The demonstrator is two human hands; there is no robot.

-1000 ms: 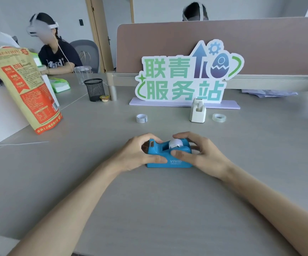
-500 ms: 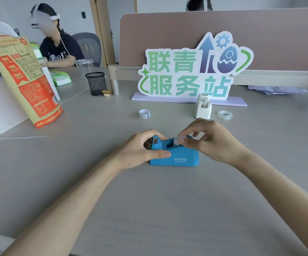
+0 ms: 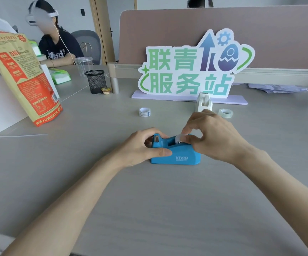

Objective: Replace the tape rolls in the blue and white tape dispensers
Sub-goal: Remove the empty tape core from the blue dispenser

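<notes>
Head view: left hand [image 3: 140, 146] clamps the heavy, stiff blue dispenser [image 3: 175, 154]; right hand [image 3: 212, 137] pinches its light tape roll [image 3: 178, 139] by the rim

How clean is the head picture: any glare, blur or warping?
Head view: soft, even light, only faint shadows under the hands and the blue dispenser; no strong glare on the table; wide-angle bending toward the edges; the roll under the fingertips looks slightly soft.

Smooth blue plastic tape dispenser [image 3: 175, 154] on matt grey table [image 3: 149, 209]; black wire-mesh cup [image 3: 95, 81] behind.
</notes>
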